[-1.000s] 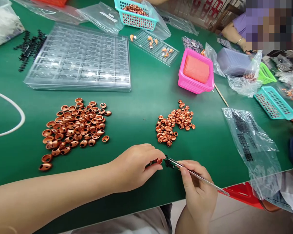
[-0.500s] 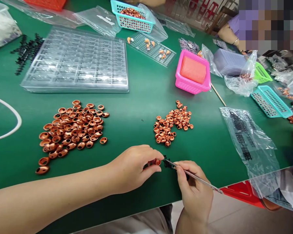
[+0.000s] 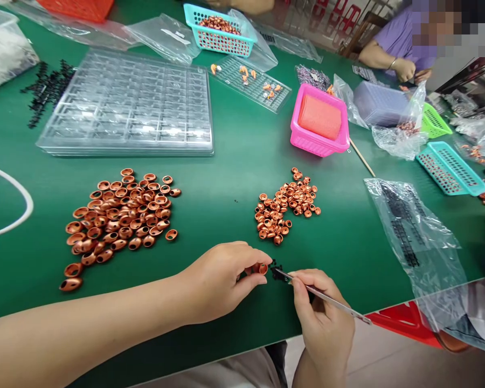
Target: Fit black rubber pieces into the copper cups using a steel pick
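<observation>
My left hand (image 3: 230,277) pinches a small copper-coloured cup-shaped part (image 3: 262,268) between thumb and fingertips. My right hand (image 3: 325,318) is closed around slim metal tweezers (image 3: 333,300), which slant down to the left. Their tip touches or hovers over a little heap of tiny black parts (image 3: 279,272), right beside the held cup. Whether anything is between the tips is too small to tell. Beyond my hands lies a pile of small copper-coloured cups (image 3: 283,207). Larger copper-coloured cups (image 3: 123,213) are heaped to the left.
Stacked clear plastic trays (image 3: 133,108) lie at the back left, near black sprue pieces (image 3: 48,89). A pink basket (image 3: 319,144) holds an orange-red block. To the right are a bag of black parts (image 3: 408,231) and a turquoise basket (image 3: 450,167). A co-worker's hands (image 3: 410,71) show farther back.
The tweezers' tip has drawn slightly away from the held cup, down to the black parts. My left hand keeps its pinch. A slight camera shift brings more of the co-worker into view.
</observation>
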`<state>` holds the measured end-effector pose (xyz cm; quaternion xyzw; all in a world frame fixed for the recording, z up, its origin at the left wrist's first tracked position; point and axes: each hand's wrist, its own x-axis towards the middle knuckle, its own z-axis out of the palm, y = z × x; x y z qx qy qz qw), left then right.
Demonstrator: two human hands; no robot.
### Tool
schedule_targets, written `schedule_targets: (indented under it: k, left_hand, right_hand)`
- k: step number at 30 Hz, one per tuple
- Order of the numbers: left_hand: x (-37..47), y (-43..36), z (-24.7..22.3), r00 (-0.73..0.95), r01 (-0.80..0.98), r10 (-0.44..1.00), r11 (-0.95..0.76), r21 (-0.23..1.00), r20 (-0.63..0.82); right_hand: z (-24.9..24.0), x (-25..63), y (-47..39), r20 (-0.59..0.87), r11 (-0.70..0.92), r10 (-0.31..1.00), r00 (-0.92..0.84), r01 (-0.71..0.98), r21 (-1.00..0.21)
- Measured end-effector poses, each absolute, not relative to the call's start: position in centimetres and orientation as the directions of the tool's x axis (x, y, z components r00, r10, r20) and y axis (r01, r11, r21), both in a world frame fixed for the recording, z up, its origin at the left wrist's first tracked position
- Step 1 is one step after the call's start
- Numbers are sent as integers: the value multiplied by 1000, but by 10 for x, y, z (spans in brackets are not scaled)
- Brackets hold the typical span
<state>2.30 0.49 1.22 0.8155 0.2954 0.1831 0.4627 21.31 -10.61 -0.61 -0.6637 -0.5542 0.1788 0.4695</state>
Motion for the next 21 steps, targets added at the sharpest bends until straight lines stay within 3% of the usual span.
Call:
schedule_targets:
  k: [21]
  left_hand:
    - [24, 5, 15, 745, 331, 667, -352, 875, -13]
  right_hand:
    - [-9, 213, -107, 282, 61, 906, 314, 563, -824]
